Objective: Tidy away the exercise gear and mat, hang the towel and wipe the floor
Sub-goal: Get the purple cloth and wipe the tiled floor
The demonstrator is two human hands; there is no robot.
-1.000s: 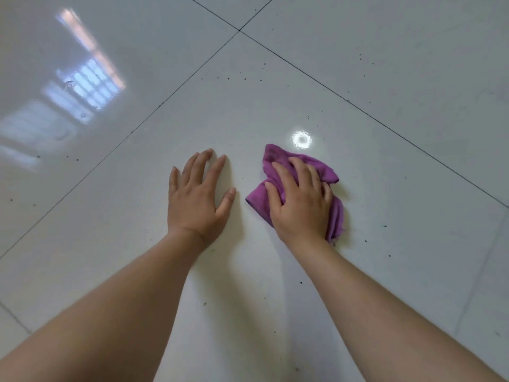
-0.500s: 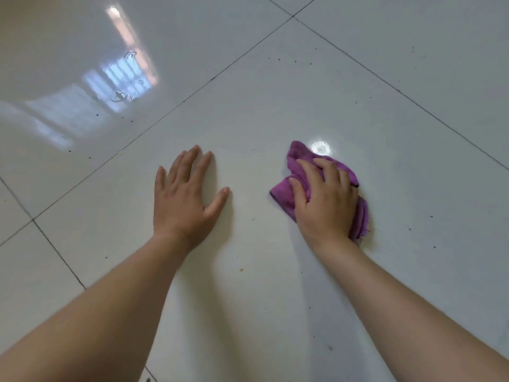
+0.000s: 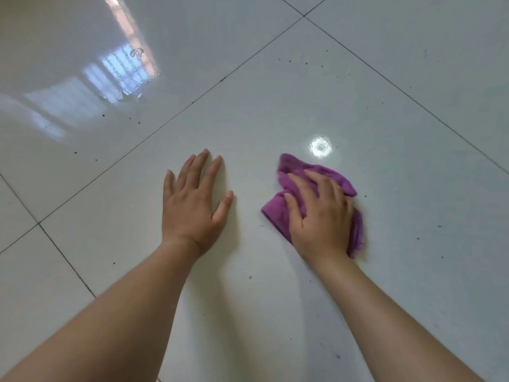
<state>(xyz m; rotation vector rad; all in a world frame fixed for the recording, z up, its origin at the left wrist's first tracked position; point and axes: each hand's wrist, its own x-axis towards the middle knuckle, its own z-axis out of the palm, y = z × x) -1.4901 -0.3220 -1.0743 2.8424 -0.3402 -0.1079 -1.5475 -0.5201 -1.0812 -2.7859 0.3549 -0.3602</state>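
A crumpled purple cloth [image 3: 278, 213] lies on the glossy white tiled floor [image 3: 248, 111]. My right hand [image 3: 321, 216] presses flat on top of it, fingers fairly straight and spread, covering its middle. My left hand [image 3: 192, 205] rests palm down on the bare tile about a hand's width to the left of the cloth, fingers straight and thumb out. Both forearms reach in from the bottom of the view.
Dark grout lines cross the floor. Small dark specks [image 3: 305, 63] are scattered over the tiles, and a yellowish crumb [image 3: 250, 277] lies between my arms. A window reflection with a wet patch [image 3: 124, 97] shines at upper left.
The view has shifted over the tiles. My right hand has slid the cloth a little toward my left hand, which stays flat on the floor.
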